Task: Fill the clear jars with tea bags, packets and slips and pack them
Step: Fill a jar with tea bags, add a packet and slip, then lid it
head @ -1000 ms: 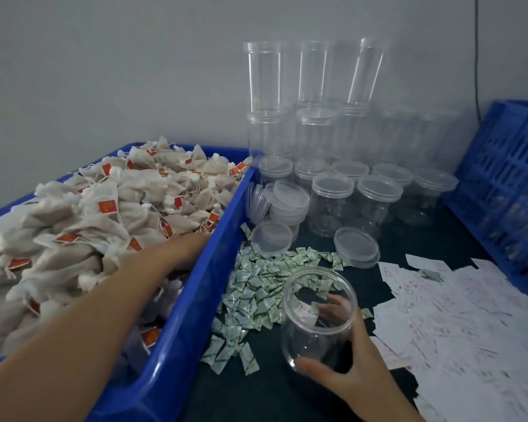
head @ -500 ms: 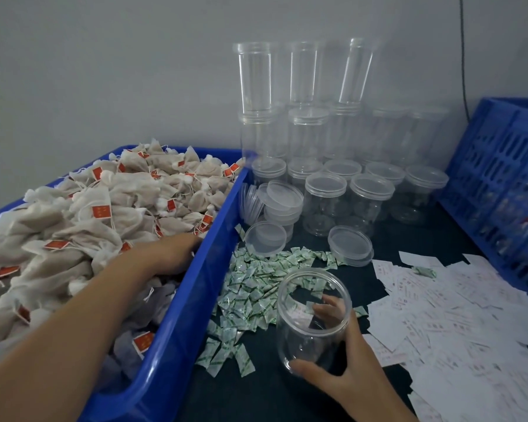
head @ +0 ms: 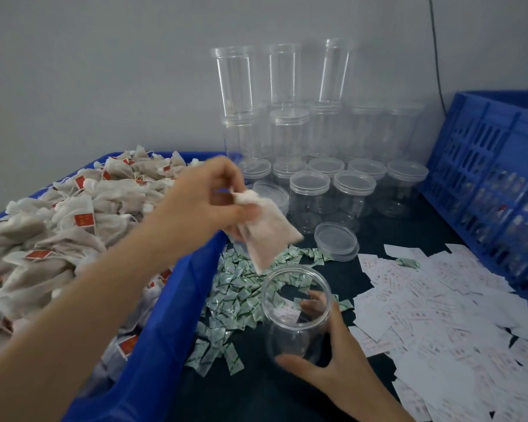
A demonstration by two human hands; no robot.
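Since a second ago I've brought the left hand [head: 201, 199] up out of the blue bin [head: 165, 330], where it was sunk among the heaped tea bags. It now pinches one tea bag [head: 269, 239] by its top between thumb and fingertips. The bag dangles just above and behind the mouth of the open jar [head: 290, 333], not yet inside it.

The right hand [head: 339, 357] grips that jar, thumb on the near side and fingers curled round the far side. I judge it is there to keep the light jar steady and its mouth facing the drop. A slip of paper seems to lie in the jar already.

Everything sits within easy reach. Green packets [head: 238, 293] are scattered between bin and jar, white slips [head: 439, 300] are spread to the right, and a loose lid [head: 336, 240] waits just behind.

Further back on the dark tabletop [head: 256, 391], capped jars [head: 310, 193] stand in rows with taller stacks behind them against a plain grey wall [head: 104, 71]. A blue crate [head: 485, 178] stands at the right edge.
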